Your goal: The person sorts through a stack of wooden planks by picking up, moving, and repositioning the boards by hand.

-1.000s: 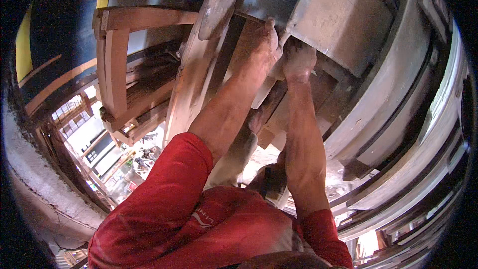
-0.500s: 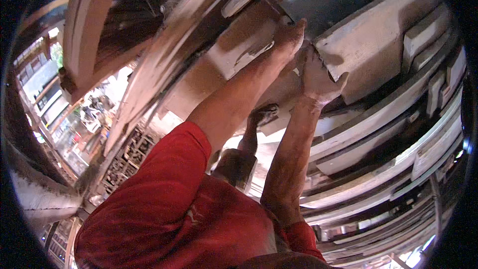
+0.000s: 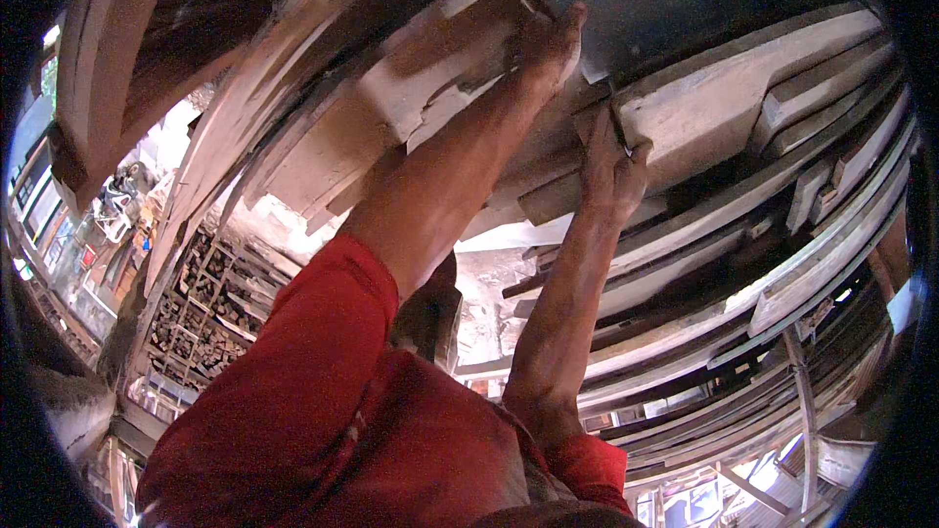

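Observation:
Both my arms reach up and forward into a stack of wooden boards. My left hand (image 3: 553, 54) is closed at the edge of a wooden board (image 3: 579, 103), its thumb pointing up and its fingers mostly in shadow. Lower and to the right, my right hand (image 3: 614, 171) grips the same shaded wood, fingers upward and thumb bent to the side. That thumb lies by the left end of a pale thick plank (image 3: 714, 117). Above the hands is a dark flat surface (image 3: 675, 10). Where the held board ends is hard to make out.
Long boards (image 3: 704, 303) lie in layers on the right. A thick slanting beam (image 3: 235, 127) and an upright post (image 3: 103, 68) stand on the left. Beyond them is a pile of small cut wood pieces (image 3: 201, 313). A thin pole (image 3: 802, 411) rises at the lower right.
My right thumb has drawn in from its spread position. Both hands have shifted slightly left in view, and the view has turned. Another person's arm, seen below the boards, is now hidden.

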The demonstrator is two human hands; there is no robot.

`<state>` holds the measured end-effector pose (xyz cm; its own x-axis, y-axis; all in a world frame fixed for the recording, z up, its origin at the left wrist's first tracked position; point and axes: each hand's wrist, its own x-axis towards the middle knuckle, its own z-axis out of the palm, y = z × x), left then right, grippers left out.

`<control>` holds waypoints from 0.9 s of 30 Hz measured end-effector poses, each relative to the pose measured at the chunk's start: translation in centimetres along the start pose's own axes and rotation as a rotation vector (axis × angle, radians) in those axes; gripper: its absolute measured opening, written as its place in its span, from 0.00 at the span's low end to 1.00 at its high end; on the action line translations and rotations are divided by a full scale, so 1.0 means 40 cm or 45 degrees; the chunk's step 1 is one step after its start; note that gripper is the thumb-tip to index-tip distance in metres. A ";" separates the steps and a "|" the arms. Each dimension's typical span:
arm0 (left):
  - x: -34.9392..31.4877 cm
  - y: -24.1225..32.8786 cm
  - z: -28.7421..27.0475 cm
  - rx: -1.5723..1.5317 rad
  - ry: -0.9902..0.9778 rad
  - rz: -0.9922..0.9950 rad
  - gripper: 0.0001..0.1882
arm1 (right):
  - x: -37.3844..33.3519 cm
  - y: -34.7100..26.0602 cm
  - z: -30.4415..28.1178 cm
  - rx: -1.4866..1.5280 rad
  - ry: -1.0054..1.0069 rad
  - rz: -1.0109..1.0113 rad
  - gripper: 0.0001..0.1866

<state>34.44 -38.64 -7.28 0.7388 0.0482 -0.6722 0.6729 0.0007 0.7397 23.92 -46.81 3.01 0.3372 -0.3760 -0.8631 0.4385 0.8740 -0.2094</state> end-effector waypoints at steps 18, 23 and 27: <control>-0.079 0.216 -0.107 0.532 -0.235 0.105 0.45 | 0.113 -0.069 -0.201 -1.846 -1.135 -0.725 0.34; -0.036 0.172 -0.077 -0.243 -0.299 -0.014 0.46 | -0.048 -0.078 -0.287 -2.143 -0.813 -0.395 0.39; -0.046 0.239 -0.088 -0.268 -0.373 -0.236 0.49 | -0.137 -0.047 -0.240 -0.924 -0.217 0.115 0.41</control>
<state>39.39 -35.21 1.16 0.6049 -0.2584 -0.7532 0.7963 0.1886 0.5748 13.25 -43.44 3.71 0.4960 -0.2839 -0.8206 -0.2368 0.8650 -0.4424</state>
